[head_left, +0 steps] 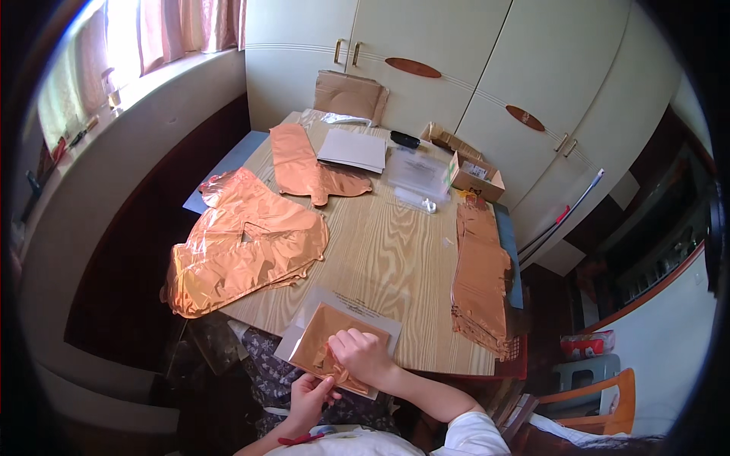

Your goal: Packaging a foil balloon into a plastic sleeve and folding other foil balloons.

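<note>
beyond the far edge of the table (388, 251) stands a tall cream cabinet (426, 38), while toward the table's left edge a broad copper foil shape (220, 254) with a hole in its middle spreads out and droops past the edge, perhaps because it is too wide to fit there. along the table's right edge runs a stack of long foil pieces (480, 277), laid one way, probably so the layers stay together. at the table's far left lies a smaller foil piece (293, 156), and toward its far edge are a pile of white sheets (353, 150) and some clear sleeves (418, 171). over the table's near edge a folded foil packet (310, 346) rests on a clear sleeve with print (384, 323), close to the body, likely for easy reach. at the table's far right is a small open carton (479, 182). above the table's near edge, the right hand (363, 356) is closed on crumpled foil of the packet, seemingly to control the fold, and the left hand (310, 397) pinches its nearest edge, apparently to steady it.
</note>
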### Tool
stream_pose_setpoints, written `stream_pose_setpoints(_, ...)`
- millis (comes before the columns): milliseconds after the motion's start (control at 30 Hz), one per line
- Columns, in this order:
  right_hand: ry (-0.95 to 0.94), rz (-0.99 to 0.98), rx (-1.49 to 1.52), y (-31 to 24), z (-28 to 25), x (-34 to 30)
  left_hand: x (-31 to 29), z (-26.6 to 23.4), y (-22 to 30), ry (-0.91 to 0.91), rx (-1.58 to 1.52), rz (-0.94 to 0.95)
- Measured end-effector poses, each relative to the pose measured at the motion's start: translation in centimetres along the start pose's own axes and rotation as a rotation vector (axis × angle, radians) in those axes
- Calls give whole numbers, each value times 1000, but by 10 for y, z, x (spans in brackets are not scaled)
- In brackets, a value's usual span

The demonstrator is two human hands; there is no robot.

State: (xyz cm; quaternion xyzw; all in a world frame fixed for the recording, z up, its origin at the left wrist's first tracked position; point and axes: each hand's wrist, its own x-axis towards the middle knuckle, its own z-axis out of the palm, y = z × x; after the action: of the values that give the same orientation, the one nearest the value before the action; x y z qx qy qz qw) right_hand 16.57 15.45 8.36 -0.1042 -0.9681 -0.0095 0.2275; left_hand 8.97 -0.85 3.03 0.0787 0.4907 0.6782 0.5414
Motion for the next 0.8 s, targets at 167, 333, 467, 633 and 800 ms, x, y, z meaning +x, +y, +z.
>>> stream_pose_setpoints(167, 4, -12, -4, -2, 0, -3, 3, 1, -3, 20, 37, -28)
stream_pose_setpoints(333, -17, -10, 26, -5, 5, -6, 5, -1, -10, 2, -37, 6)
stream_pose_setpoints(467, 5, -19, 35, -7, 3, -5, 6, 2, -17, -9, -166, 19)
stream_pose_setpoints(633, -10, -29, 25, -10, -1, -5, 11, 5, -20, 3, -206, 34)
stream_pose_setpoints(800, -31, -31, 17, -10, -2, -5, 11, 5, -23, 3, -148, 84)
